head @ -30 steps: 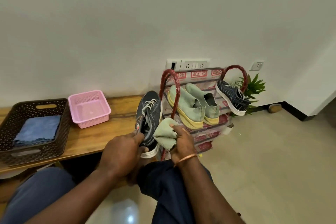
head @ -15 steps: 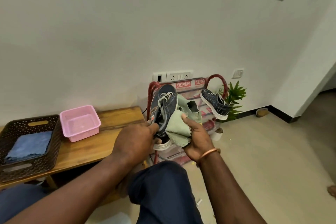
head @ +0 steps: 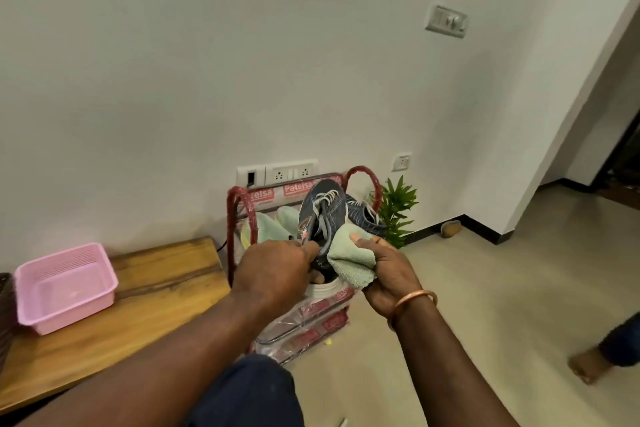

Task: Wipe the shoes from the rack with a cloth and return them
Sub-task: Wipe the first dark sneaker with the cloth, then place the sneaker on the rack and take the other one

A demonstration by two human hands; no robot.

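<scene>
Green cloth (head: 351, 262) is bunched in my right hand (head: 391, 279) for wiping. Left hand (head: 273, 270) grips the shoe (head: 323, 215), at its heel I think, steadying it.

The bench, the rack and the floor beside you
On your left the wooden bench (head: 166, 274) carries a pink basket (head: 65, 288). Just beside it the red shoe rack (head: 230, 236) stands on the floor (head: 485, 288) and holds a pair of green shoes (head: 270, 230) and one dark shoe (head: 367, 222).
</scene>
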